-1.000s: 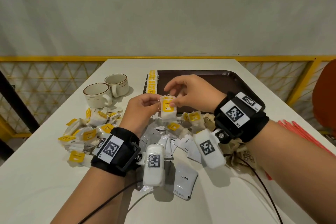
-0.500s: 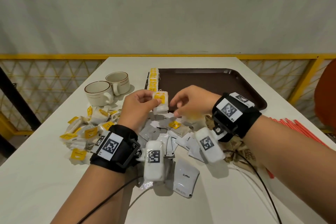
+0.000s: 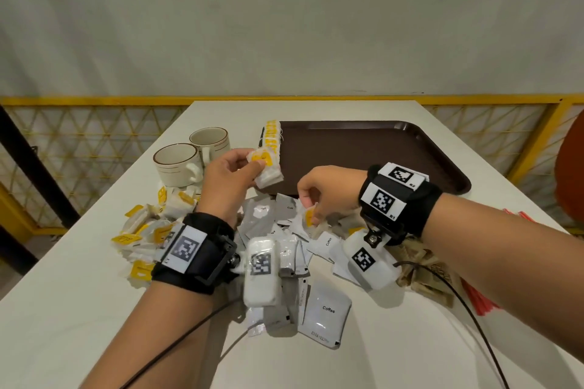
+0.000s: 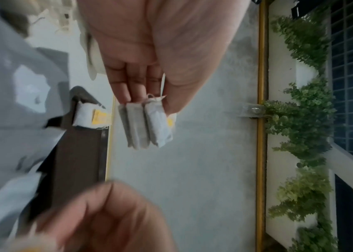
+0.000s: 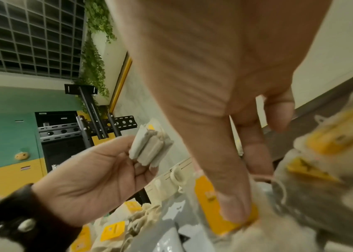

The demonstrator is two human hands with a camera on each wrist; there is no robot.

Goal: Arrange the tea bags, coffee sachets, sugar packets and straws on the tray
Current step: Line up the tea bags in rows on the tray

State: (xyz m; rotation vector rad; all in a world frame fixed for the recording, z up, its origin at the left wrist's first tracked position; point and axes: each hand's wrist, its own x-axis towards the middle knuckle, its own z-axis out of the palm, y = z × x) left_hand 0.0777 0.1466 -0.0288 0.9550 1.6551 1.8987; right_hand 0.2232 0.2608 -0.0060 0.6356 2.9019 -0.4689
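Head view: my left hand [image 3: 227, 181] held a small stack of tea bags [image 3: 267, 169], thumb on top and fingers curled beneath, just beside the row [image 3: 271, 136] already standing along the tray's [image 3: 363, 148] left edge. My right hand [image 3: 328, 196] was down in the pile, pinching a yellow tag [image 3: 310, 217]. Coffee sachets [image 3: 325, 313] lay scattered near me, loose tea bags [image 3: 148, 230] to the left by two cups [image 3: 181, 163], brown sugar packets [image 3: 423, 265] and red straws [image 3: 477, 300] to the right. All of these sat on the table, off the tray.

Left wrist view: fingers [image 4: 132, 85] pressed together against the thumb, clamping the stack [image 4: 145, 126] by its top ends. It looked like three or four bags; I could not count for sure. The row's near end [image 4: 89, 117] showed at the tray corner.

Right wrist view: thumb [image 5: 229, 196] pressed onto the tag [image 5: 209, 196], with a finger behind it. The bag itself was buried among others [image 5: 322, 141].

Risks, as I judged them: the strings in the pile may be tangled, so lifting by the tag could drag neighbours along or tear the tag off. The held stack was gripped at one end only, so a bag could slip out and fan open. Setting it down carelessly might topple the row.
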